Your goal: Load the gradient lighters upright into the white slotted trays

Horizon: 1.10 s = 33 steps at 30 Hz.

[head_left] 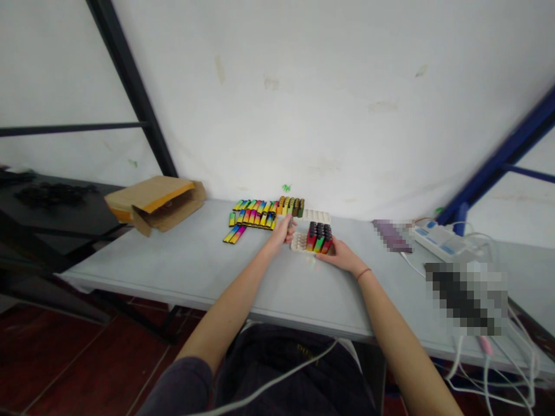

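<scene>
A white tray (299, 244) lies on the grey table (195, 266), partly filled with upright rainbow-coloured lighters (319, 237). My right hand (340, 254) holds the tray's near right corner, fingers curled on it. At the tray's left edge, my left hand (284, 229) pinches a pale lighter, whose colour is hard to make out. Just behind the left hand, loose rainbow lighters (254, 216) lie flat in rows. Another short row of lighters (291, 205) stands by the wall beside a second white tray (317, 216).
An open cardboard box (158, 202) lies at the table's back left. A power strip (440, 240) with white cables sits at the right, near blurred objects. A black shelf frame (130, 86) stands left, a blue frame (498, 162) right. A dark bag (286, 375) is under me.
</scene>
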{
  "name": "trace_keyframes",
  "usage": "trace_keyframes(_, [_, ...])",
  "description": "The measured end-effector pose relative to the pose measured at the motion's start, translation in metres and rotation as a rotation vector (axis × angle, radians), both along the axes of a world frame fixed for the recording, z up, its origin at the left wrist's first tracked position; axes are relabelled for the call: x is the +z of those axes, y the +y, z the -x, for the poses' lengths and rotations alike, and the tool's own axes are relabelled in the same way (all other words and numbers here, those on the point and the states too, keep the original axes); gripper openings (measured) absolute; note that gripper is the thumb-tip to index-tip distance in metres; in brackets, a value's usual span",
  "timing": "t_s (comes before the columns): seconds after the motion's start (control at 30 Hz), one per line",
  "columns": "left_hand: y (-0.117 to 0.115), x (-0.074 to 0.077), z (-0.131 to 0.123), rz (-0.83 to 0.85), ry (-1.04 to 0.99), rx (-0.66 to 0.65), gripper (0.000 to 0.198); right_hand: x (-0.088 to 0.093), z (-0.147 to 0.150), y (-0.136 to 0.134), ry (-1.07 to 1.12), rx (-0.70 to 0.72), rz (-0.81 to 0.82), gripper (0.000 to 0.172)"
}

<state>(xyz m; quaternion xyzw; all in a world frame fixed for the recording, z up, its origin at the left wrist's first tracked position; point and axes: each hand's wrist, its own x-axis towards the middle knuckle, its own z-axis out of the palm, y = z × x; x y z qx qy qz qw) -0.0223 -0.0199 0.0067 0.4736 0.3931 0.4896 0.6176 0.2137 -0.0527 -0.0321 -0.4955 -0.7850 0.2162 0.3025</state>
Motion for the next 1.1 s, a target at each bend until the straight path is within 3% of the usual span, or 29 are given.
trace_keyframes(0.2, [0.0005,-0.0007,-0.0002,0.121,-0.105,0.037,0.064,-0.0015,-0.0006,0.001,0.001,-0.005,-0.009,0.066])
trace_keyframes(0.53, [0.0015,0.0048,-0.0027,0.191,-0.281,0.177,0.044,-0.0011,-0.0005,0.0008,-0.016,-0.023,0.002,0.067])
trace_keyframes(0.83, [0.0011,-0.0038,-0.003,0.196,-0.343,0.241,0.043,0.0002,0.0006,0.0003,0.026,-0.005,0.004,0.062])
trace_keyframes(1.1, [0.0043,0.0005,0.0003,0.194,-0.39,0.332,0.04,-0.0004,0.0007,0.0005,0.054,-0.004,0.008,0.062])
